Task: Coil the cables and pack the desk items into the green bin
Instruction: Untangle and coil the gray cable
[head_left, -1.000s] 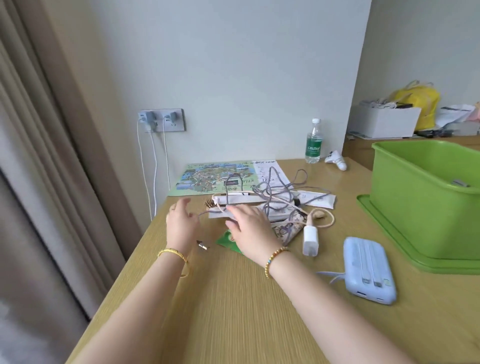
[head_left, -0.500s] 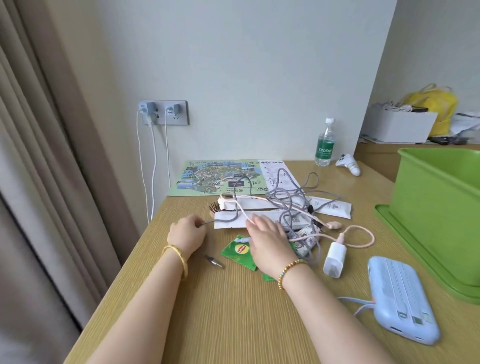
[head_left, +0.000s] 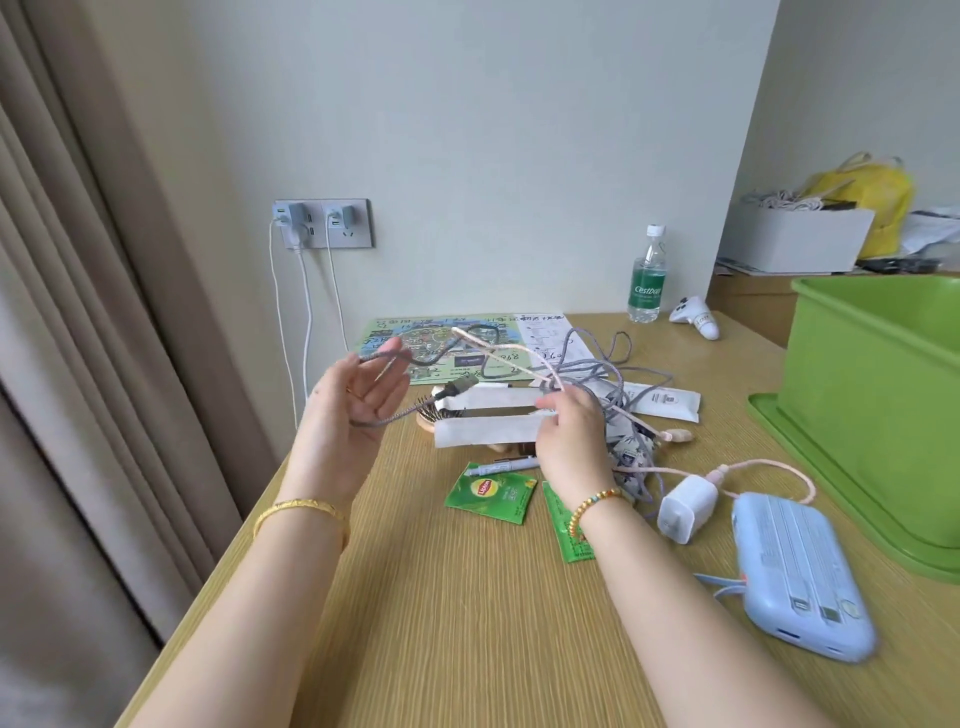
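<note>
Lifted off desk (head_left: 441, 623) since earlier, grey cable (head_left: 379, 422) was pinched in left hand (head_left: 358, 405), tangled strands (head_left: 597, 371) pinched in right hand (head_left: 574, 441), evidently for separation before coiling.

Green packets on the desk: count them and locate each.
2. One Lipton packet lies in front of the pen; the second packet lies right of it, partly hidden by the right wrist. Others may hide beneath the cable pile.

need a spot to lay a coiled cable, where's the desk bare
Bare desk runs along the near edge, in front of the tea bags and left of the power bank. A smaller patch lies between the controller and the green bin. Crowded: the middle, where the left hand and right hand hold the cable tangle above hairbrush and charger.
</note>
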